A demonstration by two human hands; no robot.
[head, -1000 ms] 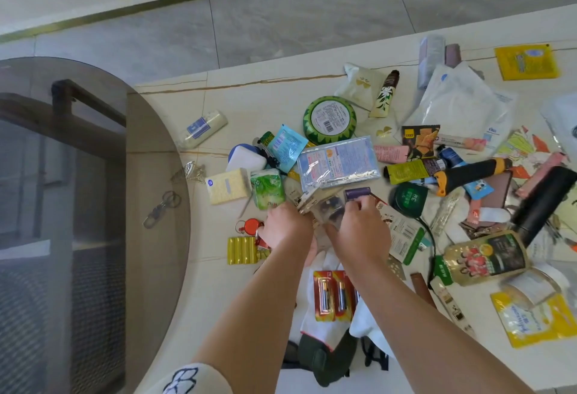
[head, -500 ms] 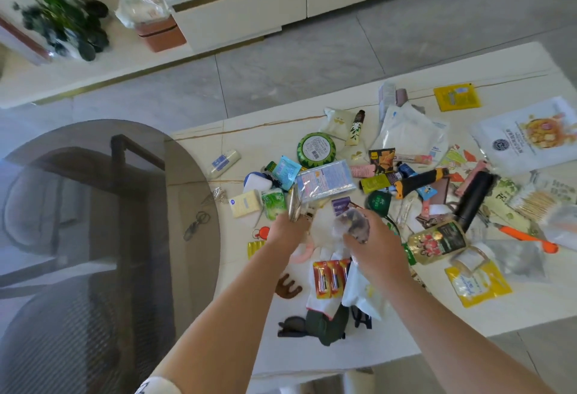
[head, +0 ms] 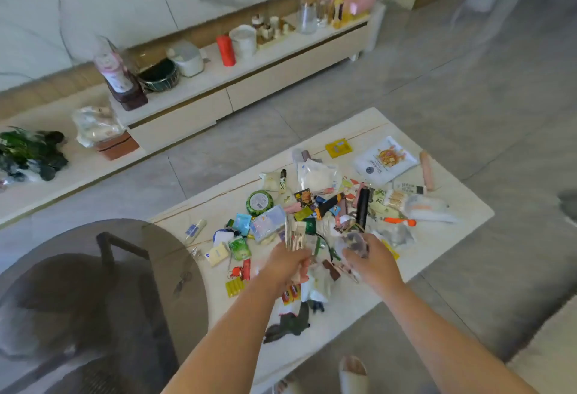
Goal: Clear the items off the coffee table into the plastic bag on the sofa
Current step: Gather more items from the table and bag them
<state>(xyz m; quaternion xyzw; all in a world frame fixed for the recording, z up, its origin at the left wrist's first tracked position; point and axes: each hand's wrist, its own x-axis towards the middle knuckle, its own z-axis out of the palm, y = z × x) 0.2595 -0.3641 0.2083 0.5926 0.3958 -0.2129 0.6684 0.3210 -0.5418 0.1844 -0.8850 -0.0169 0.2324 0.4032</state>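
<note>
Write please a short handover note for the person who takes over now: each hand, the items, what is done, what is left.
Left hand: grips a bunch of flat packets.
Right hand: fingers hold a small clear pouch.
Both are lifted above the coffee table.
Plastic bag and sofa: not in view.
Done: one handful picked up; nothing seen bagged.
Left: most items, such as the green round tin and black cylinder, lie on the table.

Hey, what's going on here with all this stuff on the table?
A person is clearing a cluttered coffee table. Their left hand grips a bunch of flat packets, and their right hand holds a small clear pouch, both raised above the pile. Most items, like the green round tin and black flashlight, still lie on the table. No plastic bag is in view.
</note>
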